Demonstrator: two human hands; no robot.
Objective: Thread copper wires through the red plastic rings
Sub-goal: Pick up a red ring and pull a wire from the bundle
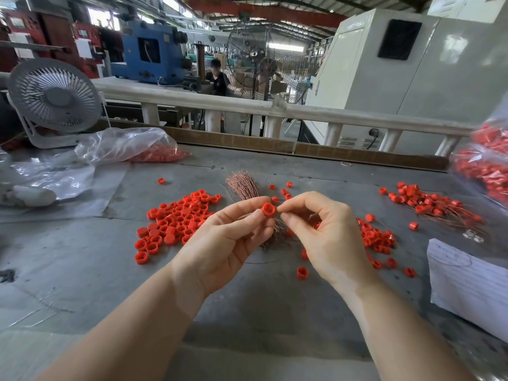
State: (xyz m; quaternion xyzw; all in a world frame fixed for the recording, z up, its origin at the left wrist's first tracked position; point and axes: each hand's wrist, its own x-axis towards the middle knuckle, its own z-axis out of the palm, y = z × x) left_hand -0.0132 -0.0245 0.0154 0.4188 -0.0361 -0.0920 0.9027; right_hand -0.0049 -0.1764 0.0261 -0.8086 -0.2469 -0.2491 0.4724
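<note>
My left hand (225, 237) pinches a red plastic ring (268, 209) between thumb and forefinger above the table. My right hand (327, 229) has its thumb and forefinger pinched together right beside the ring; whatever it holds is too thin to make out. Behind my hands lies a bundle of copper wires (243, 185), partly hidden by them. A pile of loose red rings (176, 218) sits to the left, another scatter of rings (378, 237) to the right. Rings with wires through them (428, 204) lie at the far right.
A grey desk fan (55, 97) stands at the back left beside a clear bag of red rings (132, 149). More bagged rings (486, 166) sit at the right edge. A white sack (467, 281) lies at the near right. A wooden rim (302, 149) bounds the grey table (82, 257).
</note>
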